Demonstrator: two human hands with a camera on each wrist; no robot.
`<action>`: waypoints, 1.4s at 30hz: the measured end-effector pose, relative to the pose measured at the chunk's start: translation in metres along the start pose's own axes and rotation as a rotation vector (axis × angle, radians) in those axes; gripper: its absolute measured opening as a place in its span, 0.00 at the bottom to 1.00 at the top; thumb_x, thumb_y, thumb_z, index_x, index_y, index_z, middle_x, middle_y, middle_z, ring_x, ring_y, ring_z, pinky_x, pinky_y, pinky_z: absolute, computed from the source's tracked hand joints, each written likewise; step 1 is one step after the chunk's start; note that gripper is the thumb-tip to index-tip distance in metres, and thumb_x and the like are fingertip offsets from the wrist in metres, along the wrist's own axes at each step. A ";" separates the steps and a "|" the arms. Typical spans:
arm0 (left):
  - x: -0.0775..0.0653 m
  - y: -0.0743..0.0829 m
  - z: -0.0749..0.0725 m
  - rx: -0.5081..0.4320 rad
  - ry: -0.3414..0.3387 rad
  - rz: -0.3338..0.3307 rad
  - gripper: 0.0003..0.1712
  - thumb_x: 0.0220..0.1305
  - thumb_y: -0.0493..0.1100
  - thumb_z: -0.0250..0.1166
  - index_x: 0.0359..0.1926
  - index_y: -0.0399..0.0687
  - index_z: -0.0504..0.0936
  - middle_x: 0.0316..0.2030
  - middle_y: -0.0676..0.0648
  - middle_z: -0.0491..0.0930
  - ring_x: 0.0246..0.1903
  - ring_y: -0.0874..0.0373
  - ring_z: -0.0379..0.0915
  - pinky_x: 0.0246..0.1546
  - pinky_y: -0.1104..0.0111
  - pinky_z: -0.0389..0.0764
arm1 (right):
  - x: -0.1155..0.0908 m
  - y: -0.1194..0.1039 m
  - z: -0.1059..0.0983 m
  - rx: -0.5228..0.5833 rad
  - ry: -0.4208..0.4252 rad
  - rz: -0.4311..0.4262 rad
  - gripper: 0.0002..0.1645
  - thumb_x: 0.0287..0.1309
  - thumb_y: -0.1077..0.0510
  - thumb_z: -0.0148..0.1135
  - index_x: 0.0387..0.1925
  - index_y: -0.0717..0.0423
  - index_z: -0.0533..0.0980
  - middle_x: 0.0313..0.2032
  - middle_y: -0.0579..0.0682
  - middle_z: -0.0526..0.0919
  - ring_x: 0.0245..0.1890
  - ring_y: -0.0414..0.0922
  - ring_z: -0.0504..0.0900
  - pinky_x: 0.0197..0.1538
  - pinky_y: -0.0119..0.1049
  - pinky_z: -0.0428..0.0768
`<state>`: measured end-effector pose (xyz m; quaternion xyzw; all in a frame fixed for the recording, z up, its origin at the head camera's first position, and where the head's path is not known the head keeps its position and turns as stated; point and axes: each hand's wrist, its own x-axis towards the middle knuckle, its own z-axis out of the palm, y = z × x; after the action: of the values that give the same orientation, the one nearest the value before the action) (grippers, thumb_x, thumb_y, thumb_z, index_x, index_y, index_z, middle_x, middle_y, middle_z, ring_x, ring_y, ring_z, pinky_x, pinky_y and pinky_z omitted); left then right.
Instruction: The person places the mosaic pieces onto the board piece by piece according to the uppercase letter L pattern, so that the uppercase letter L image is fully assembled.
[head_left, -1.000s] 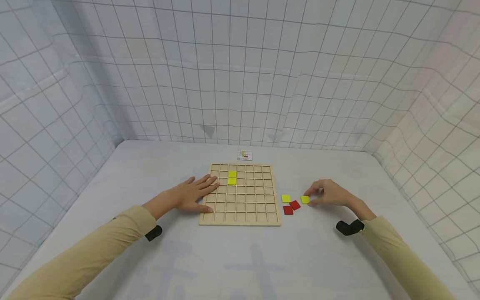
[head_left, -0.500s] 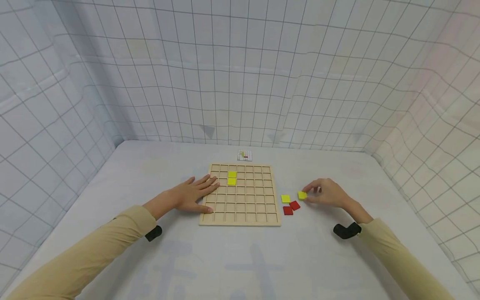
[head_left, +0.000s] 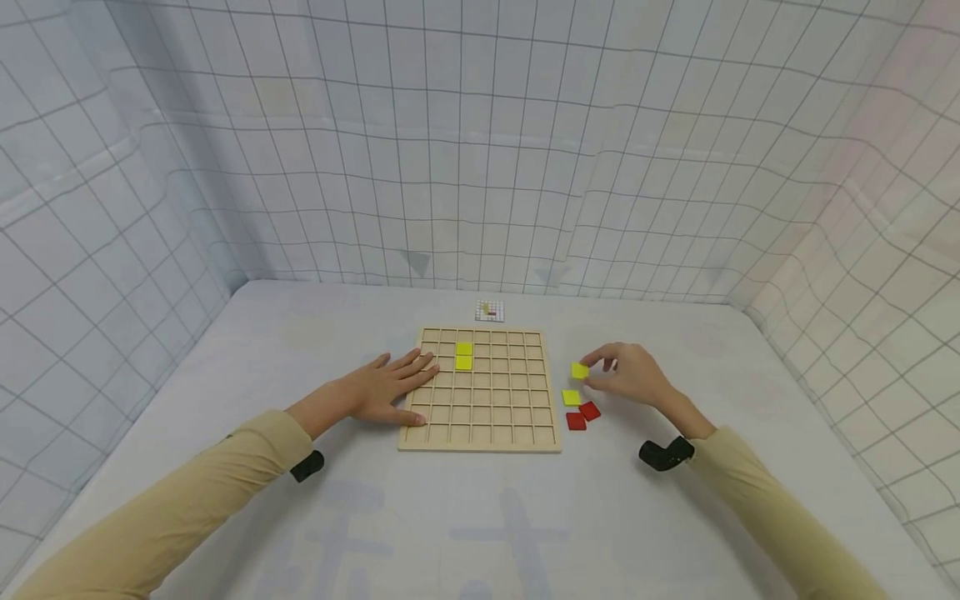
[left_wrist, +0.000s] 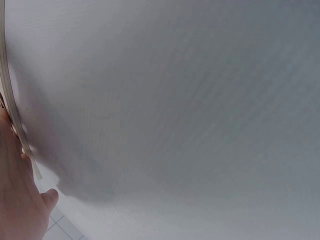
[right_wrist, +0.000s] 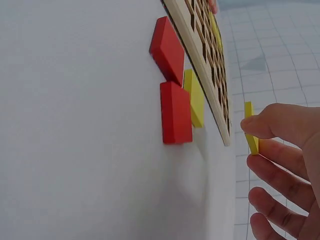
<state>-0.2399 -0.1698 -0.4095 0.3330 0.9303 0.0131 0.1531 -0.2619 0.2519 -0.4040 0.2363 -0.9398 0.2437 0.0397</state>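
My left hand [head_left: 386, 390] lies flat with spread fingers on the left edge of a wooden grid board [head_left: 480, 451]. Two yellow tiles [head_left: 464, 356] sit in neighbouring cells of one column, near the board's far side. To the right of the board my right hand [head_left: 630, 372] pinches a yellow square tile [right_wrist: 251, 144] between thumb and fingers, held up off the table. Below it another yellow tile [head_left: 572, 397] lies by the board's right edge. Two red tiles [right_wrist: 176, 114] lie close to that one, touching or nearly touching each other.
A small printed card [head_left: 490, 311] with a coloured grid lies behind the board. White cloth covers the table [head_left: 480, 517], and checked curtains [head_left: 465, 150] stand around its back and sides. Black devices [head_left: 666, 454] are worn at both wrists.
My right hand has picked the yellow tile up off the table and carried it left and away from me, toward the board. The left hand has stayed put.
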 end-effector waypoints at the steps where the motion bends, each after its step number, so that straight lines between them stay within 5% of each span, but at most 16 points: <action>1: 0.000 0.000 0.000 0.004 -0.004 -0.003 0.53 0.61 0.74 0.50 0.77 0.54 0.42 0.77 0.46 0.38 0.76 0.46 0.31 0.70 0.38 0.42 | 0.002 -0.002 0.001 0.003 0.008 -0.001 0.14 0.48 0.53 0.72 0.39 0.51 0.86 0.36 0.45 0.87 0.32 0.41 0.75 0.27 0.29 0.72; 20: 0.000 0.000 0.004 -0.013 -0.014 0.001 0.53 0.61 0.75 0.49 0.77 0.54 0.43 0.77 0.46 0.37 0.76 0.46 0.31 0.70 0.38 0.42 | 0.039 -0.049 0.039 0.135 0.030 -0.006 0.17 0.48 0.52 0.73 0.40 0.54 0.86 0.37 0.48 0.88 0.29 0.41 0.77 0.25 0.27 0.70; 42: -0.001 -0.001 0.000 -0.017 -0.012 -0.004 0.53 0.61 0.75 0.49 0.77 0.54 0.42 0.77 0.46 0.37 0.76 0.46 0.30 0.70 0.39 0.42 | 0.075 -0.103 0.073 0.129 -0.041 -0.038 0.15 0.47 0.50 0.74 0.38 0.50 0.87 0.35 0.45 0.89 0.23 0.37 0.72 0.25 0.26 0.67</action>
<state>-0.2395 -0.1712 -0.4097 0.3297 0.9299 0.0188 0.1617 -0.2777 0.1062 -0.4085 0.2613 -0.9180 0.2982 0.0099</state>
